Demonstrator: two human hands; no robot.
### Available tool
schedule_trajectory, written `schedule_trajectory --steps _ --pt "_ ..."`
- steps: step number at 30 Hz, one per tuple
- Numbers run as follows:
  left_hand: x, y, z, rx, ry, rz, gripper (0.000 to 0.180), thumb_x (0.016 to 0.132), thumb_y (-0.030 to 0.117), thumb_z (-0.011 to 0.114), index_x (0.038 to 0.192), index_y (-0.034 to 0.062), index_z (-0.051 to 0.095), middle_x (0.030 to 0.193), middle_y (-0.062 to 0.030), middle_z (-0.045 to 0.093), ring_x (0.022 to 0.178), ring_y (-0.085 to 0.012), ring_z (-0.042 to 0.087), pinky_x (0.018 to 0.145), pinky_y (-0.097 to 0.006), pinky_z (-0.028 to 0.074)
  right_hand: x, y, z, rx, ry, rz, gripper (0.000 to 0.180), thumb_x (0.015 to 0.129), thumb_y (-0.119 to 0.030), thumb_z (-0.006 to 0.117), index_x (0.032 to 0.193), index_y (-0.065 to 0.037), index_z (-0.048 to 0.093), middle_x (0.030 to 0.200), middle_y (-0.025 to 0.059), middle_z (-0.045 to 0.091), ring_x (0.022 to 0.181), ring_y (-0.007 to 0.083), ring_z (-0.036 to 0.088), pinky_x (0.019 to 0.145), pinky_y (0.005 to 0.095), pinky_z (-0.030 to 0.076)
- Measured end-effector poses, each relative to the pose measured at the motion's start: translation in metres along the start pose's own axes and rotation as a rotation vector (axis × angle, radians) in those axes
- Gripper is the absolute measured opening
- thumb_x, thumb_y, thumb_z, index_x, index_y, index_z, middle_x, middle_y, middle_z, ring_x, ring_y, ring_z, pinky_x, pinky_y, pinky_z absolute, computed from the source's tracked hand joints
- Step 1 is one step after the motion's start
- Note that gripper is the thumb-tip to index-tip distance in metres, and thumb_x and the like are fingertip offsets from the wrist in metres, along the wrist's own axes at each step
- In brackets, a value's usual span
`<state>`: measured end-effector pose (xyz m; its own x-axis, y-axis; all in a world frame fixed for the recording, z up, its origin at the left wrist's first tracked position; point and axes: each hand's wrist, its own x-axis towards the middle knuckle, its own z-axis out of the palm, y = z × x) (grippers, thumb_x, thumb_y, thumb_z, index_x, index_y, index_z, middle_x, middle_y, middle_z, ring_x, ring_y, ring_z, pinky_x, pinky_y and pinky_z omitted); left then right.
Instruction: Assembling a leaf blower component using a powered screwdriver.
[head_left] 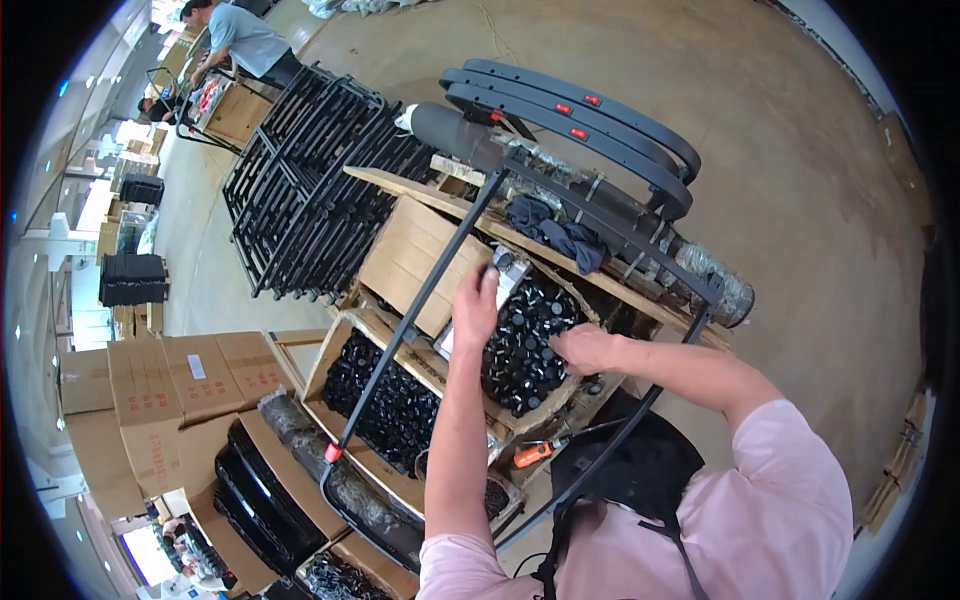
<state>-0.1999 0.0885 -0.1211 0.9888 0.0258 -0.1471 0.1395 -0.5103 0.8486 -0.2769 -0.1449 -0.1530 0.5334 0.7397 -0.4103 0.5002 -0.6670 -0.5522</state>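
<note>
While your left hand [477, 300] grips the grey part [497, 285], keep your right hand [585, 348], fingers curled among the black pieces [525, 345], picking cleanly.

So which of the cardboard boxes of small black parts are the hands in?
The upper box of black parts, beside the closed carton. Both the left hand and right hand are on it; the lower-left box is untouched.

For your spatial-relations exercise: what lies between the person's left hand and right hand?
In the head view, a heap of small black round parts in an open cardboard box fills the stretch between the left hand and the right hand.
</note>
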Motion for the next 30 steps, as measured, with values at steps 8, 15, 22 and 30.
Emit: schedule_trajectory --steps 8,15,22,30 --pt "0.138 0.068 0.025 0.009 0.192 0.217 0.038 0.106 0.029 0.061 0.132 0.0023 0.069 0.124 -0.0167 0.075 0.119 -0.0263 0.069 0.103 -0.037 0.051 -0.098 -0.003 -0.027 0.549 0.343 0.008 0.038 0.088 -0.028 0.076 0.115 -0.002 0.069 0.104 0.0204 0.072 0.097 0.0400 0.071 0.083 0.0468 0.058" --pt "0.174 0.052 0.043 -0.057 0.134 0.273 0.035 0.107 0.023 0.061 0.134 0.0010 0.067 0.123 -0.0158 0.074 0.116 -0.0233 0.069 0.103 -0.036 0.050 -0.177 0.008 -0.037 0.694 0.450 0.230 0.039 0.089 -0.025 0.074 0.119 -0.002 0.069 0.108 0.0174 0.070 0.095 0.0321 0.071 0.084 0.0429 0.058" --pt "0.177 0.055 0.048 0.041 0.095 0.337 0.036 0.107 0.020 0.061 0.136 0.0000 0.065 0.128 -0.0180 0.072 0.119 -0.0289 0.068 0.105 -0.038 0.050 -0.202 0.011 -0.025 0.718 0.501 0.375 0.039 0.089 -0.025 0.074 0.121 -0.003 0.069 0.113 0.0166 0.069 0.094 0.0306 0.070 0.086 0.0428 0.058" --pt "0.182 0.047 0.045 0.124 0.031 0.520 0.038 0.105 0.010 0.052 0.141 0.0093 0.064 0.135 -0.0195 0.062 0.127 -0.0339 0.059 0.112 -0.041 0.044 -0.218 0.008 -0.030 0.689 0.694 0.446 0.035 0.088 -0.016 0.074 0.120 -0.004 0.070 0.106 0.0130 0.066 0.092 0.0266 0.069 0.083 0.0401 0.058"
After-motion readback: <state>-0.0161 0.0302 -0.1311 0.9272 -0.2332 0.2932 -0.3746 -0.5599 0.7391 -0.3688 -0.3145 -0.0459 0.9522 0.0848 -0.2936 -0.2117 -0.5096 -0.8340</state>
